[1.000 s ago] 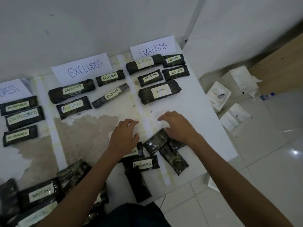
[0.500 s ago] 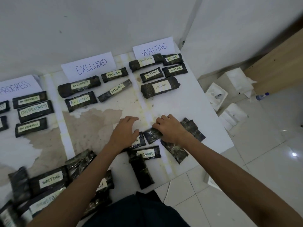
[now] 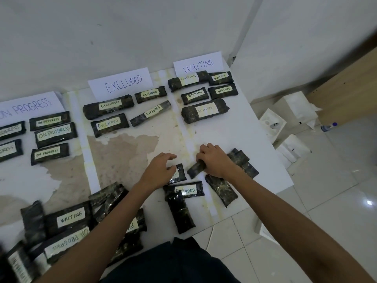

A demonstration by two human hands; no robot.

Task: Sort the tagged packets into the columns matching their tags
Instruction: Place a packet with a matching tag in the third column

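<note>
Gripping a slim dark packet [image 3: 195, 169] in curled fingers, your right hand [image 3: 216, 162] sits well toward you from the WAITING card [image 3: 197, 64], almost straight down that card's column. The packet's tag faces away, so its word cannot be read. One end juts out leftward from your fist; whether it is lifted off the table [image 3: 255, 144] cannot be told.

Your left hand [image 3: 161, 170] is a little left of that line from the WAITING card, level with the right one. Its fingers are loosely bent and hold nothing, and its palm covers the left end of a small packet [image 3: 179, 174] whose tag is mostly hidden.

Further from the WAITING card than both hands lies an Excluded-tagged packet [image 3: 187, 190], with an untagged packet [image 3: 180, 213] overlapping its near edge. Beside them, under your right forearm, is another untagged one [image 3: 221, 189], and two more dark packets [image 3: 244, 162] show behind your right wrist.

Directly below the WAITING card, five sorted packets [image 3: 205, 110] all read WAITING. Left of it stands the EXCLUDED card [image 3: 122, 82] with four matching packets, and further left the ON PROGRESS card [image 3: 30, 107] with its own. Far down and left from the WAITING card, a heap of unsorted packets [image 3: 69, 219] crowds the table's near edge.
</note>
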